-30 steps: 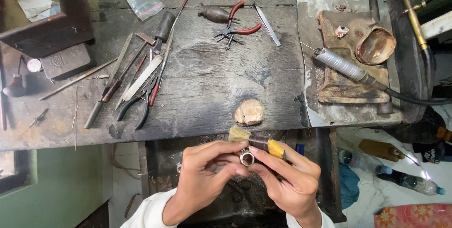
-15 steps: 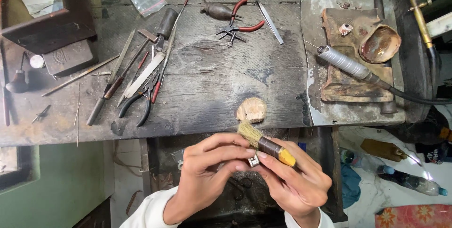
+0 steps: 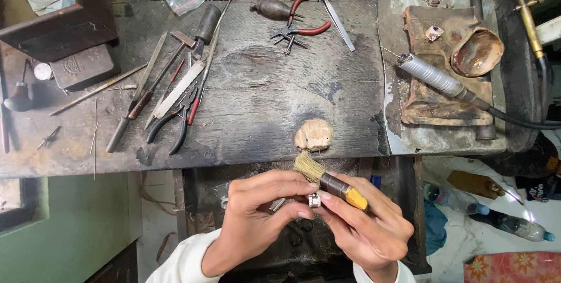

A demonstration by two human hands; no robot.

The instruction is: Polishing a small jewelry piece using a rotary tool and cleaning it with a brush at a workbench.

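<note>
ring: small silvery metal band, pinched between left hand thumb and fingertips, just under the bristles
brush: pale frayed bristles, dark ferrule, yellow handle; long axis runs upper-left to lower-right, bristles pointing up-left
right hand: fingers closed round the brush handle
bench: worn dark wood, just beyond the fingertips

A dark, scarred wooden desk fills the view. Below its left corner shows a green wall; right, pale floor with bottles.
</note>
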